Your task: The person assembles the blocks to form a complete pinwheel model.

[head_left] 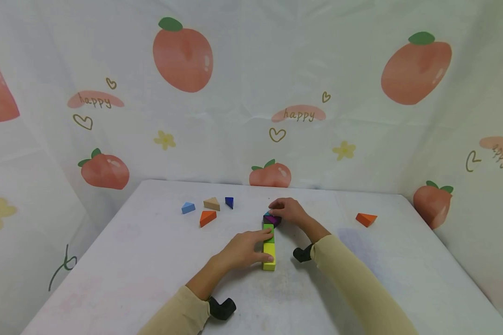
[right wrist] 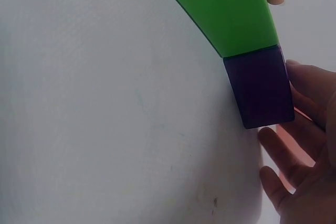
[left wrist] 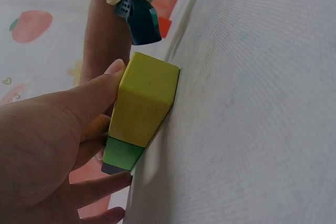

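A row of blocks runs away from the person: a yellow block (head_left: 269, 266) nearest, then a green block (head_left: 268, 226), then a purple triangular block (head_left: 271, 220). My left hand (head_left: 241, 249) reaches in from the left, thumb on the yellow block and a finger on the green one; its other fingers are spread out in the left wrist view. At the far end, my right hand (head_left: 291, 211) bends its fingers over a small blue block (head_left: 267, 214), mostly hidden behind them. In the right wrist view, the thumb lies beside the purple block (right wrist: 261, 87).
Left of the row lie a light blue block (head_left: 188, 208), a wooden triangle (head_left: 211, 204), a dark blue triangle (head_left: 229, 202) and an orange triangle (head_left: 207, 218). Another orange triangle (head_left: 366, 219) lies at the right. A fruit-printed cloth (head_left: 234, 116) hangs behind the white table (head_left: 151, 260).
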A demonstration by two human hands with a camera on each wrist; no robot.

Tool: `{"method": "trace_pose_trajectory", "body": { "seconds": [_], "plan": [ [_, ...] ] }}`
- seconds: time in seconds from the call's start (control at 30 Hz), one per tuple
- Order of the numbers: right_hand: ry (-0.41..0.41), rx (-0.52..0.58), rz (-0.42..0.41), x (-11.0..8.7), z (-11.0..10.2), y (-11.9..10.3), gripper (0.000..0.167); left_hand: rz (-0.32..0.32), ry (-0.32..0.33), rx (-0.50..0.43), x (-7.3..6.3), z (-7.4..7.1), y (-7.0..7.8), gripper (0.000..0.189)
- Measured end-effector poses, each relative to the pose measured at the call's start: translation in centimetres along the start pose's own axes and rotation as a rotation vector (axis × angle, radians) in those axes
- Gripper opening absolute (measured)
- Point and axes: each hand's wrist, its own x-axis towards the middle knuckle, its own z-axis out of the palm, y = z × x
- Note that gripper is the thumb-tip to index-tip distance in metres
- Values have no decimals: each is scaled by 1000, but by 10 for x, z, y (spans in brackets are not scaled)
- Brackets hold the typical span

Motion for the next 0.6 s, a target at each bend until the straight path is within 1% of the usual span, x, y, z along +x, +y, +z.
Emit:
{"method": "trace_pose_trajectory", "body": {
  "seconds": [0.17, 0.47, 0.6],
  "plan": [
    [-5, 13, -8, -2, -1, -1, 23, -4, 0, 0, 1, 1, -1, 69],
    [-12, 35, 27, -2, 0, 1, 23, -9, -12, -19, 1, 1, -1, 70],
    [-2, 30, 44, -3, -4, 1, 23, -15, -13, -23, 1, 1, -1, 70]
  ]
}}
